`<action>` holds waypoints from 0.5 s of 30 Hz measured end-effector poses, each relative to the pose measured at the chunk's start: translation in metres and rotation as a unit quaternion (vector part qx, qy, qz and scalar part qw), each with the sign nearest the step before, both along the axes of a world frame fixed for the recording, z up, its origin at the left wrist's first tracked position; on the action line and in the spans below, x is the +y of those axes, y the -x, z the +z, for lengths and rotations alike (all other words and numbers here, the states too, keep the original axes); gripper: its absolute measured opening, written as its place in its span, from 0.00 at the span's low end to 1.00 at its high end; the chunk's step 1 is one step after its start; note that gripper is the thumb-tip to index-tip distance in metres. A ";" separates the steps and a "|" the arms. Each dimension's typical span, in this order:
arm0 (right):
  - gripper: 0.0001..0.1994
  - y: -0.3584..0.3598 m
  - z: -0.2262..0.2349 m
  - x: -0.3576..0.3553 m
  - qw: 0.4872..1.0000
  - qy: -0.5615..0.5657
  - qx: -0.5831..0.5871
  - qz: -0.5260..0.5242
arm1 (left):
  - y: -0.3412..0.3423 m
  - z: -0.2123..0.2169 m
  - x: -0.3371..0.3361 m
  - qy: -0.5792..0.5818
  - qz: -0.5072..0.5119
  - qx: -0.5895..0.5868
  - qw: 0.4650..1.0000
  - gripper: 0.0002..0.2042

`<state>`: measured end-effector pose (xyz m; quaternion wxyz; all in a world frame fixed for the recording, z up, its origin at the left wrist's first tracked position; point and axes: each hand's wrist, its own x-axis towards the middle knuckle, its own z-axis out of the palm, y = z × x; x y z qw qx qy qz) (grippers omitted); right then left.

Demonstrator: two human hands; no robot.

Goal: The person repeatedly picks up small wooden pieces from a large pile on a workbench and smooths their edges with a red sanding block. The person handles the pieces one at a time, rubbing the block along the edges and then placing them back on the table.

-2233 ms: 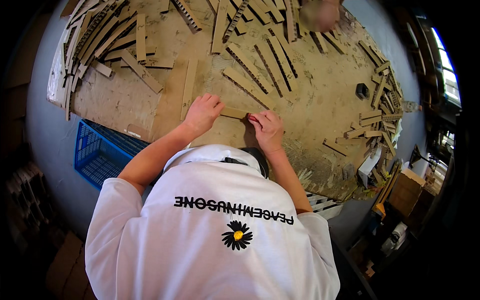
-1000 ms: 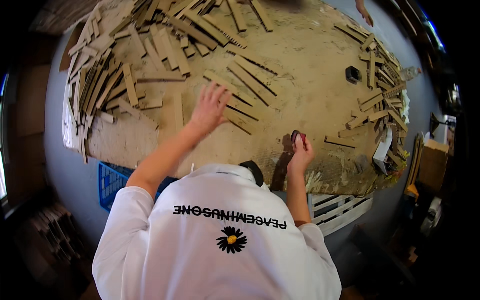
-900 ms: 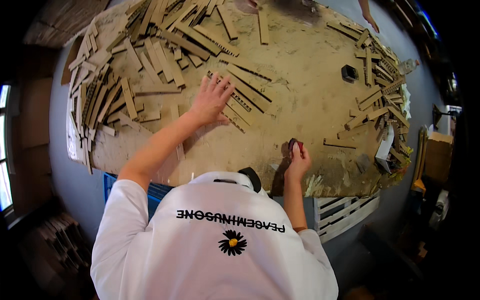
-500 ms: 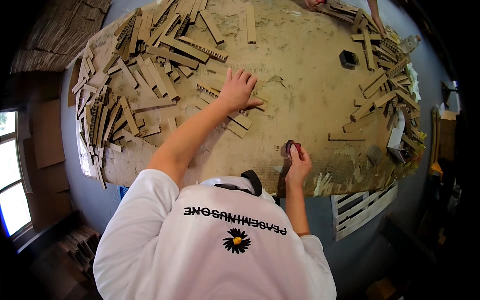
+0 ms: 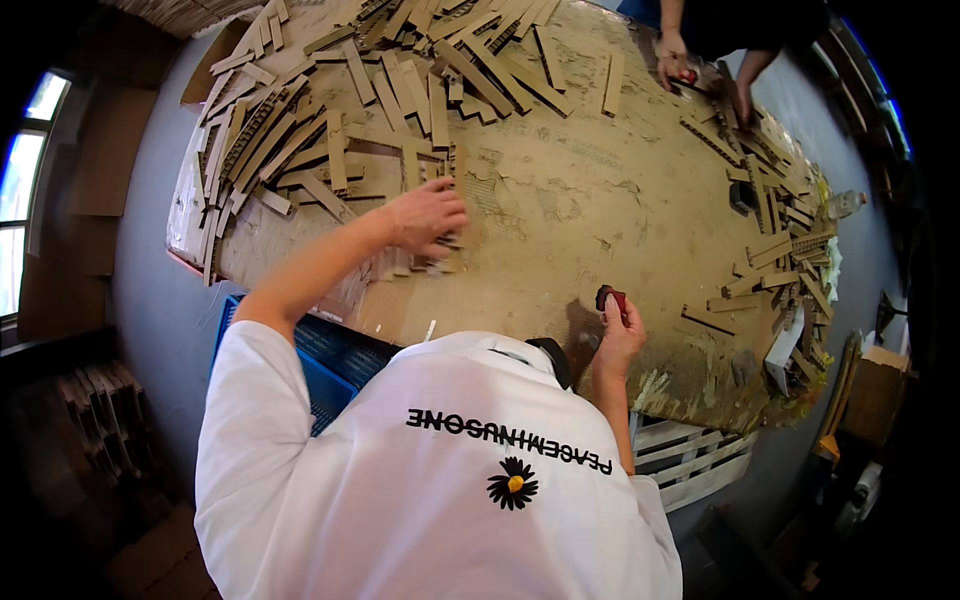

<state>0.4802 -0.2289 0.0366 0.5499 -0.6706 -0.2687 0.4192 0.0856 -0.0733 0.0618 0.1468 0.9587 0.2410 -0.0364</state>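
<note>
My left hand [image 5: 428,218] lies over a few cardboard strips [image 5: 459,168] at the right edge of the big left-hand pile. Its fingers curl down around them, and strip ends blurred by motion show below the palm. Closer to the table's near edge, my right hand [image 5: 620,335] pinches a small dark-red, block-like object [image 5: 610,298] with a blackish end between thumb and fingers. I cannot make out its exact kind. It is held just above the worn, tan tabletop [image 5: 530,270].
Many loose cardboard strips [image 5: 290,130] cover the table's left and far side. Another heap [image 5: 780,250] lies at the right, by a dark square container [image 5: 742,197] and a clear bottle [image 5: 846,205]. Across the table, a co-worker's hands [image 5: 673,60] handle strips. A blue crate [image 5: 335,365] stands below the near edge.
My left hand has moved left toward the big pile, the strips under it shifting and turning along with it. The right hand keeps its red object. The whole view has swung round.
</note>
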 end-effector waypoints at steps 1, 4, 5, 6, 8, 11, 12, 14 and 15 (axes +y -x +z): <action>0.11 0.001 0.004 -0.008 1.000 0.002 -0.014 -0.002 | 0.004 0.009 -0.005 0.000 0.029 0.007 1.000 0.27; 0.08 0.011 0.018 -0.023 0.996 0.004 -0.085 0.030 | -0.011 -0.001 -0.023 -0.044 0.057 -0.024 0.997 0.29; 0.07 0.011 0.019 -0.030 0.990 0.012 -0.133 0.043 | -0.015 -0.015 -0.035 -0.083 0.058 -0.051 0.994 0.29; 0.08 0.008 0.014 -0.036 0.990 0.007 -0.138 0.031 | -0.021 -0.019 -0.041 -0.063 0.066 -0.018 0.996 0.28; 0.08 -0.006 0.018 -0.057 0.991 -0.007 -0.136 0.016 | 0.002 -0.042 -0.051 -0.094 0.135 -0.024 0.986 0.25; 0.09 -0.053 0.024 -0.097 0.984 -0.023 -0.161 -0.070 | 0.042 -0.050 -0.026 -0.146 0.164 0.003 0.976 0.23; 0.09 -0.075 0.023 -0.113 0.980 -0.028 -0.164 -0.106 | 0.049 -0.048 -0.022 -0.158 0.172 0.030 0.972 0.24; 0.10 -0.132 0.022 -0.133 0.961 -0.019 -0.203 -0.187 | 0.042 -0.047 -0.007 -0.205 0.184 0.141 0.951 0.25; 0.10 -0.167 0.024 -0.141 0.944 -0.001 -0.235 -0.233 | 0.019 -0.045 -0.003 -0.184 0.197 0.109 0.957 0.24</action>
